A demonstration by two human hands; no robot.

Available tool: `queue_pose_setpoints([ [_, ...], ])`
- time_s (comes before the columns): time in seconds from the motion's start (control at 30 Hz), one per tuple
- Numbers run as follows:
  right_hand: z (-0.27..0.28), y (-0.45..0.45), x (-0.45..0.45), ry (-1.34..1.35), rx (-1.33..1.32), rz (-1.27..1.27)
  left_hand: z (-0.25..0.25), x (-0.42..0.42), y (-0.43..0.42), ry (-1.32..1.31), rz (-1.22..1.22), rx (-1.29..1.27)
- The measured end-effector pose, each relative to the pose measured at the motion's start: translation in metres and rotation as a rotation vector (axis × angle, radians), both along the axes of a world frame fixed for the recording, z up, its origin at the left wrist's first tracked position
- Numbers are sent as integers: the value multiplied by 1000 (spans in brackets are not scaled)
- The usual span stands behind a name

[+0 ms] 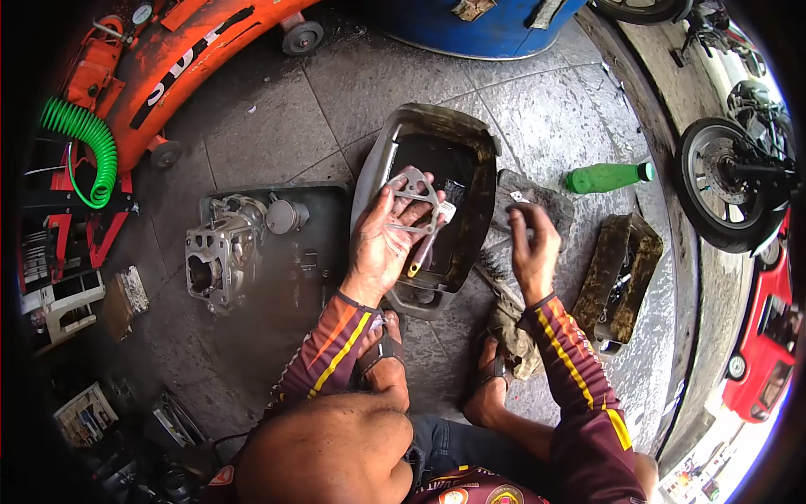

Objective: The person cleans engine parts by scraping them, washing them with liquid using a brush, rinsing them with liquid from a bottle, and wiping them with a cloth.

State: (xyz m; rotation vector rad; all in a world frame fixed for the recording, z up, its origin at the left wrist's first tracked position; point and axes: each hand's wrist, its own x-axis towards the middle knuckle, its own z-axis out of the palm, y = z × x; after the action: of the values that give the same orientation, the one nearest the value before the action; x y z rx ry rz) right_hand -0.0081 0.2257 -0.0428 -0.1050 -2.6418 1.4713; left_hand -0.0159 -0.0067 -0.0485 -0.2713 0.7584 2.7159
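A thin metal gasket-like plate [413,200] with cut-outs lies across the palm and fingers of my left hand [382,244], which is palm up above a dirty oblong basin [484,181]. Inside the basin, a brush with a yellow-tipped handle [417,262] shows just beside my fingers. To the right, my right hand [535,249] hovers near a grey rag [550,202], its fingers curled together; what they hold, if anything, is too small to name.
Left of the basin, a metal engine part [220,256] and a round piston-like part [285,216] sit by a dark tray [323,195]. On the right are a green bottle [606,177] and a grimy box [590,294]. A cloth [514,332] lies near my foot.
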Motion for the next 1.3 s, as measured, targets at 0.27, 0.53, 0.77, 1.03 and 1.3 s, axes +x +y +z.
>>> queue_pose_setpoints([
  [0.27,-24,-72,0,84,865,814,12,-4,-33,-18,139,95],
  [0.53,-22,-71,-17,165,628,620,0,0,-31,-77,113,-161],
  [0.77,33,-71,-28,118,-430,-3,-34,-9,6,-222,32,-272],
  [1.03,19,-66,-41,136,-282,-94,-49,-7,1,-222,94,-207],
  [1.3,20,-65,-45,52,-208,-64,-56,-4,-9,-239,147,-196],
])
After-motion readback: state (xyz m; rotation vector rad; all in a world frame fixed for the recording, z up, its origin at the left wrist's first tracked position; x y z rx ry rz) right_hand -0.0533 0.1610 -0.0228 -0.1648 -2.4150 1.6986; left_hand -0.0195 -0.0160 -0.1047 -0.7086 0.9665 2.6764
